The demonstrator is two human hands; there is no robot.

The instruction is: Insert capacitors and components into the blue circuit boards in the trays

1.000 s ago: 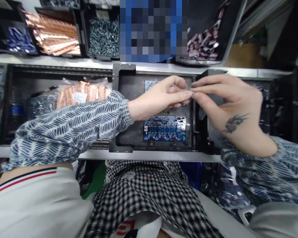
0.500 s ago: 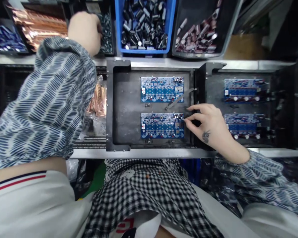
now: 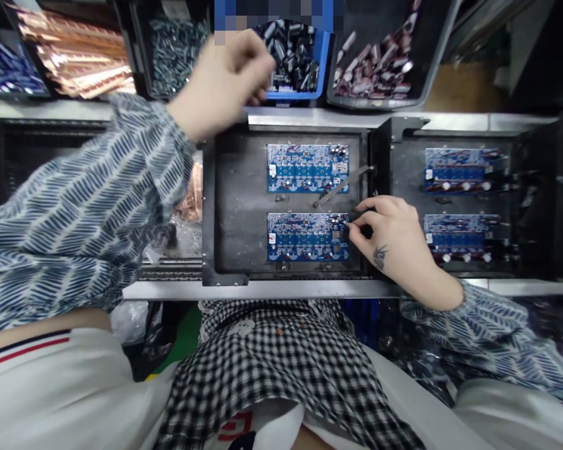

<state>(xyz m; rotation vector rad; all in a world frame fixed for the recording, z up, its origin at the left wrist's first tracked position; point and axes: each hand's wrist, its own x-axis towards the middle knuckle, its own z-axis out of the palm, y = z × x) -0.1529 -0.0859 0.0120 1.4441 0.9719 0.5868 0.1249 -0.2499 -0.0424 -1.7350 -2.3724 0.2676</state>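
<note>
My left hand (image 3: 228, 81) is raised in front of the blue bin (image 3: 323, 62) of dark cylindrical capacitors (image 3: 288, 56). Its fingers are curled together and slightly blurred, so whatever lies in them is hidden. At the right edge of the lower blue circuit board (image 3: 308, 237), my right hand (image 3: 394, 247) pinches thumb and forefinger together. Anything between those fingertips is too small to name. The upper circuit board (image 3: 307, 169) lies flat in the same black tray (image 3: 237, 206), with a thin metal strip (image 3: 340, 187) slanting across its lower right corner.
A second black tray (image 3: 403, 150) on the right holds two more populated boards (image 3: 462, 170). Along the back stand bins of small grey-green parts (image 3: 171, 53), copper-coloured strips (image 3: 82, 50), blue parts (image 3: 12, 69) and brownish-red capacitors (image 3: 375, 69). A metal rail (image 3: 304, 289) runs along the front.
My left hand has come out of the bin of small grey-green parts and moved right, towards the blue bin. My right hand stays by the lower board, its fingers drawn slightly closer together.
</note>
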